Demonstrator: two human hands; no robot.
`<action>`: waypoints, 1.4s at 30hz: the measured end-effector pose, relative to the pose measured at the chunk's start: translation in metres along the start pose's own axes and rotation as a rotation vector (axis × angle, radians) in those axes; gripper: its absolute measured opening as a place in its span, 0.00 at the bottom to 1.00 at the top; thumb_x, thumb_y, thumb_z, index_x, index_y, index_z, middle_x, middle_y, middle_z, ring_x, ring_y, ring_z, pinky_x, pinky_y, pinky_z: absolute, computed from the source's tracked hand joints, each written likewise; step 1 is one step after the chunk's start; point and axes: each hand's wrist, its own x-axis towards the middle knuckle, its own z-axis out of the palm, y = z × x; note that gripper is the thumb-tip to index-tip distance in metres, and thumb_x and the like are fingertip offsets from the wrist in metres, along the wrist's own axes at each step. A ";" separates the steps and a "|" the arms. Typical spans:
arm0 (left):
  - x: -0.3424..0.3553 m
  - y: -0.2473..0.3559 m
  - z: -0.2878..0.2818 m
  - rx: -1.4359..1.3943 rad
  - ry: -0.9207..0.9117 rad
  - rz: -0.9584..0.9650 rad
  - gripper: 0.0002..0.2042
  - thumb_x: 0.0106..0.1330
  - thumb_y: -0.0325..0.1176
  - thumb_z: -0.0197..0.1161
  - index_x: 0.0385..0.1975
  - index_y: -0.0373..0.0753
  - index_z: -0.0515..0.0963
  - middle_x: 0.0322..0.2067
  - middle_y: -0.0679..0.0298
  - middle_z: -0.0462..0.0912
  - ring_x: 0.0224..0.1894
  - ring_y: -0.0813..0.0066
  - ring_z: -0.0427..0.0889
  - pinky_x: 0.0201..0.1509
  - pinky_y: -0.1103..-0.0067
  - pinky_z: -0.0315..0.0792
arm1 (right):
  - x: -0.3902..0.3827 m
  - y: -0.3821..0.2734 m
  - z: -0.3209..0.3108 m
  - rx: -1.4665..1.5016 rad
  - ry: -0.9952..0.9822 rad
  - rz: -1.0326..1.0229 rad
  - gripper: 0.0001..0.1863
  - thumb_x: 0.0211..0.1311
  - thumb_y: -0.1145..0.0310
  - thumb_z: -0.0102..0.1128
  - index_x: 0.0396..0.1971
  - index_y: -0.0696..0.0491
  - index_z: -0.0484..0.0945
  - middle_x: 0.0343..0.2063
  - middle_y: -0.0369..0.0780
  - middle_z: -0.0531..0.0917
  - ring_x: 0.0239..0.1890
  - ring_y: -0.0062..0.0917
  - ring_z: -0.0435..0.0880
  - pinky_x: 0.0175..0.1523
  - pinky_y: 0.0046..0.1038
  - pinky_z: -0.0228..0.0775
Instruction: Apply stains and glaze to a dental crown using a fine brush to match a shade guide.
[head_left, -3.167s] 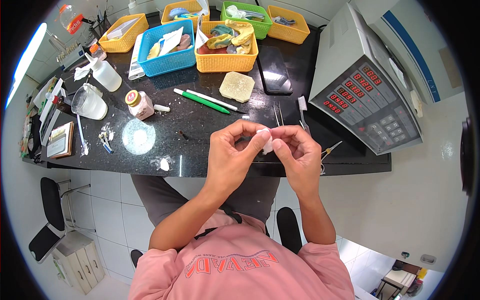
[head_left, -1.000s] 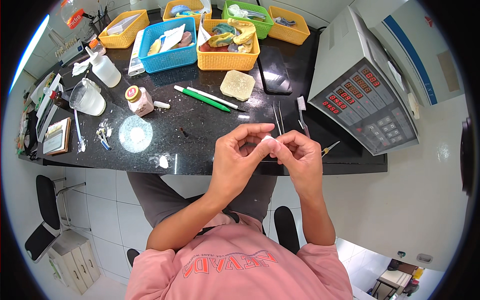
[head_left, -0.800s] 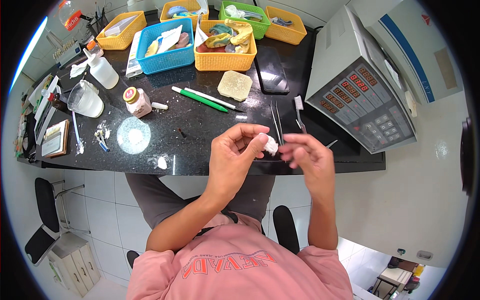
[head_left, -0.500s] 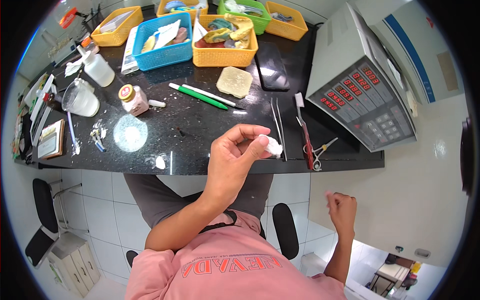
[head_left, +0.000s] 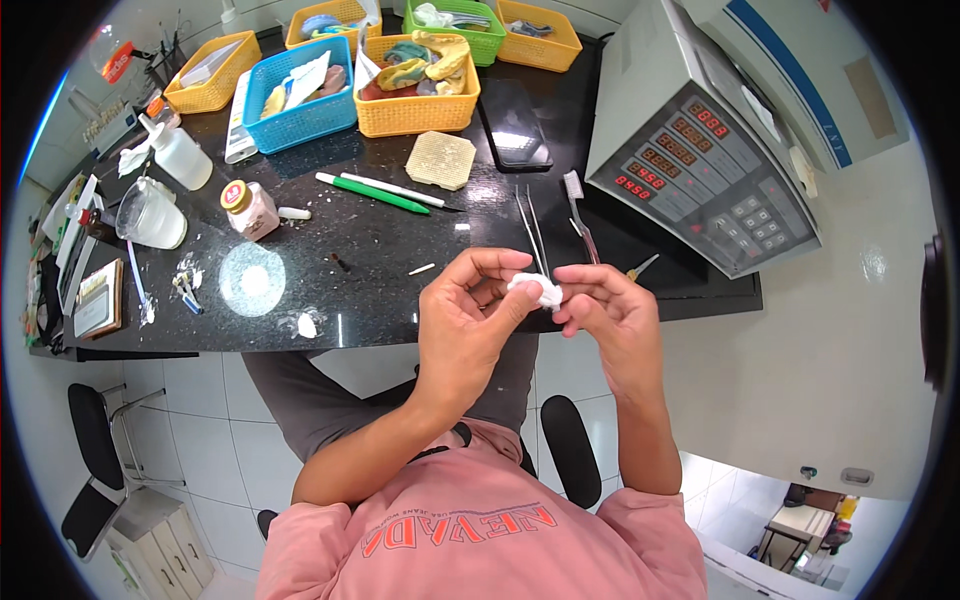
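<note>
Over the desk's near edge, my left hand [head_left: 465, 315] pinches a small crumpled white wad [head_left: 545, 291] between thumb and fingers. What the wad is made of cannot be told. My right hand [head_left: 620, 315] meets it from the other side, thumb and fingertips closed at its right edge. Just beyond my hands lie metal tweezers [head_left: 532, 225] and a toothbrush [head_left: 574, 197], whose dark red handle is partly hidden by my right fingers. Behind that hand, only a tip of a metal clamp-like tool [head_left: 645, 266] shows. A short pale stick [head_left: 421, 269] rests left of the tweezers.
A grey control box [head_left: 690, 150] with red displays stands on the right. Plastic baskets [head_left: 415, 115] fill the back, beside a phone [head_left: 517, 130]. Pens [head_left: 385, 193], a textured beige block [head_left: 441, 160], a jar [head_left: 250, 210], a squeeze bottle [head_left: 183, 157] and a cup [head_left: 155, 215] spread leftward.
My right hand has come up from beyond the desk's right side to the white wad. My left hand still holds the wad in about the same place. The view has shifted slightly right.
</note>
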 end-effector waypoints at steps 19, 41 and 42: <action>-0.008 0.023 -0.045 0.730 0.036 0.499 0.16 0.57 0.17 0.64 0.47 0.31 0.78 0.42 0.53 0.81 0.44 0.61 0.82 0.47 0.73 0.77 | 0.216 -0.022 0.026 -0.546 -0.649 0.006 0.06 0.61 0.72 0.67 0.32 0.58 0.82 0.25 0.31 0.82 0.27 0.09 0.76 0.32 0.14 0.68; 0.056 0.036 -0.040 1.776 -0.056 0.398 0.29 0.64 0.41 0.66 0.62 0.33 0.68 0.62 0.50 0.68 0.69 0.44 0.58 0.72 0.49 0.50 | 0.191 0.000 0.021 -0.829 -0.370 -0.517 0.07 0.57 0.72 0.67 0.34 0.57 0.83 0.28 0.40 0.84 0.23 0.26 0.79 0.31 0.28 0.71; 0.057 0.034 -0.040 1.778 -0.046 0.409 0.29 0.65 0.41 0.65 0.63 0.33 0.68 0.62 0.50 0.68 0.69 0.44 0.58 0.72 0.48 0.50 | 0.191 0.001 0.021 -0.849 -0.356 -0.511 0.07 0.56 0.72 0.67 0.34 0.57 0.83 0.28 0.40 0.84 0.22 0.25 0.78 0.30 0.28 0.70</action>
